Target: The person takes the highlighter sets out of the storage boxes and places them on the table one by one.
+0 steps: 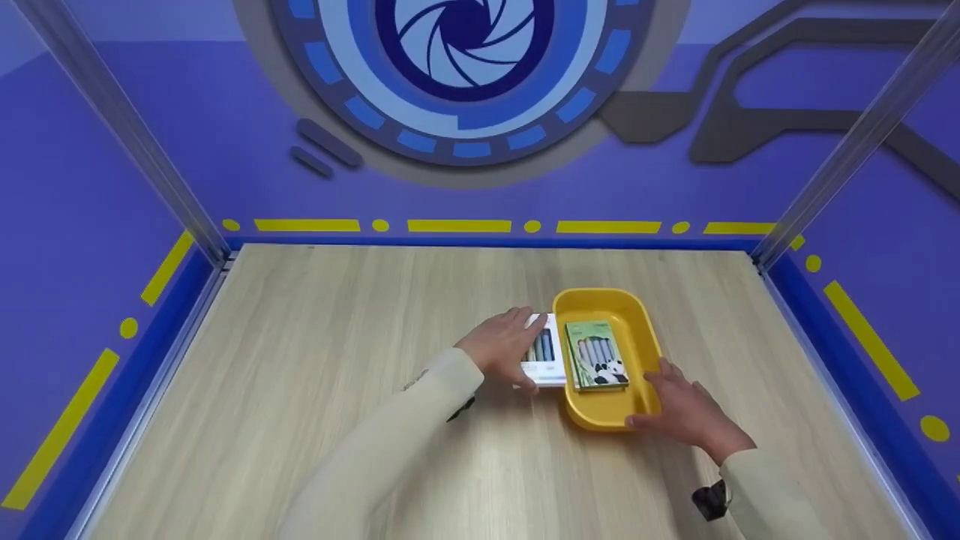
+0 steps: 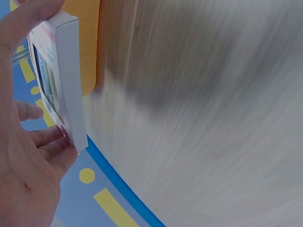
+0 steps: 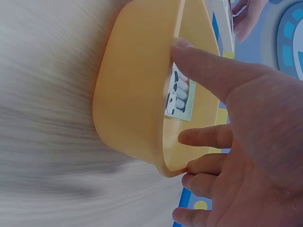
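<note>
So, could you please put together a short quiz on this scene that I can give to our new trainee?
1. True or false: the right hand is touching the yellow tub.
2. What holds the white box?
A) the right hand
B) the left hand
C) neither of the hands
3. Where does the green box lie, and what animal is printed on it?

Key:
1. True; its fingers and thumb touch the rim.
2. B; the box is pinched between thumb and fingers, raised off the tabletop.
3. Inside the yellow tub; a panda.
</note>
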A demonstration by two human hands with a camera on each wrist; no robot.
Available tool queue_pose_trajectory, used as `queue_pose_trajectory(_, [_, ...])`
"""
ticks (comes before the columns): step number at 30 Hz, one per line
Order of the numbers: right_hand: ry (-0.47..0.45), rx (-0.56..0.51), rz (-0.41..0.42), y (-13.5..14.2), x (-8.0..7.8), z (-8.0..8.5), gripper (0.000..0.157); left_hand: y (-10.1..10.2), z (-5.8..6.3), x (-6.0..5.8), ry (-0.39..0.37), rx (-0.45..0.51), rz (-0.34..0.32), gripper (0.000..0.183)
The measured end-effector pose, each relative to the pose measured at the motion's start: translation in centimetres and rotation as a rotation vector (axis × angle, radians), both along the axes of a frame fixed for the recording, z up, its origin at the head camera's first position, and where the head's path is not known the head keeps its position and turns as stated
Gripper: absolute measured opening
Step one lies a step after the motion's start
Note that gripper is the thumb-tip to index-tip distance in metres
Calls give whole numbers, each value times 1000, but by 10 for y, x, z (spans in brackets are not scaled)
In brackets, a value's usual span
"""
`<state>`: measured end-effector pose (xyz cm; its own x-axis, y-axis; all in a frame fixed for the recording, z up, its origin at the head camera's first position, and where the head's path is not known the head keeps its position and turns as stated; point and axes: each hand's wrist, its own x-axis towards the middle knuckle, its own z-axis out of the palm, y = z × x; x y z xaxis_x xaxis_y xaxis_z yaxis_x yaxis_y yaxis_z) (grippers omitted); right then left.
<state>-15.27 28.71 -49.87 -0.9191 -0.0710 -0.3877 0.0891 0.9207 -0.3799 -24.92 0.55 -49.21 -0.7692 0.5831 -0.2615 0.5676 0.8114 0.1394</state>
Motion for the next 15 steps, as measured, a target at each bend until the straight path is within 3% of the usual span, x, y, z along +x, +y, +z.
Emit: queue_pose_trajectory(15, [1, 6, -5, 1, 0, 0, 103, -5, -10, 3, -6, -29, -24, 115])
